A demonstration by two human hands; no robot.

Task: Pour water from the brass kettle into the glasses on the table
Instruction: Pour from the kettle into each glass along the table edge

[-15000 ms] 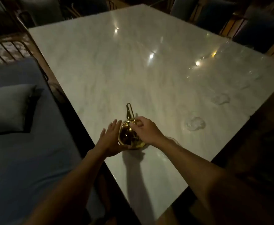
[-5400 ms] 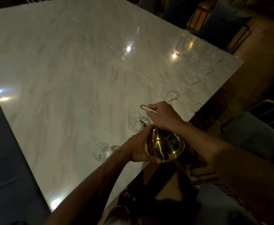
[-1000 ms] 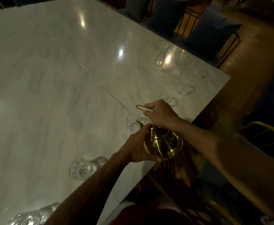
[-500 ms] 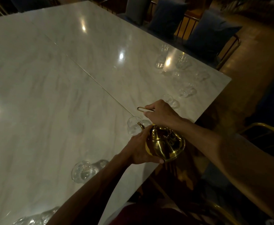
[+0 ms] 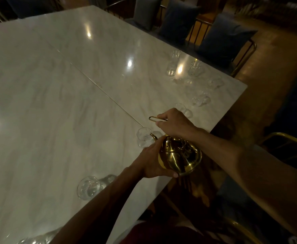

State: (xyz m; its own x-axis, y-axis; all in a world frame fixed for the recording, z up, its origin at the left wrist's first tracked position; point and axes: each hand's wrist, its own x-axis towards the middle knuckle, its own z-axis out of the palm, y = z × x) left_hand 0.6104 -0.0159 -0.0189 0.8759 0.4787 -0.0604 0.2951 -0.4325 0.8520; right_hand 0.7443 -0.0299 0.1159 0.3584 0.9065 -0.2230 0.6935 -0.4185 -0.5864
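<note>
A brass kettle (image 5: pixel 179 154) hangs tilted over the near right edge of the marble table (image 5: pixel 56 103). Its thin spout reaches the rim of a clear glass (image 5: pixel 144 138). My right hand (image 5: pixel 174 123) grips the kettle's wire handle from above. My left hand (image 5: pixel 153 161) cups the kettle's belly from the left and underneath. A second glass (image 5: pixel 88 189) stands nearer to me along the same edge, partly behind my left forearm. Several more glasses stand further along the edge, the closest one (image 5: pixel 184 109) just beyond my right hand.
Another glass (image 5: pixel 36 239) shows at the bottom left edge of the view. Chairs with dark blue cushions (image 5: pixel 221 37) line the table's far side. A gold-framed chair (image 5: pixel 285 143) sits to my right, below the table edge. A thin seam crosses the tabletop.
The kettle stays tilted at the same glass and both hands keep their hold. Only my head has shifted slightly, so the table sits a little lower in view.
</note>
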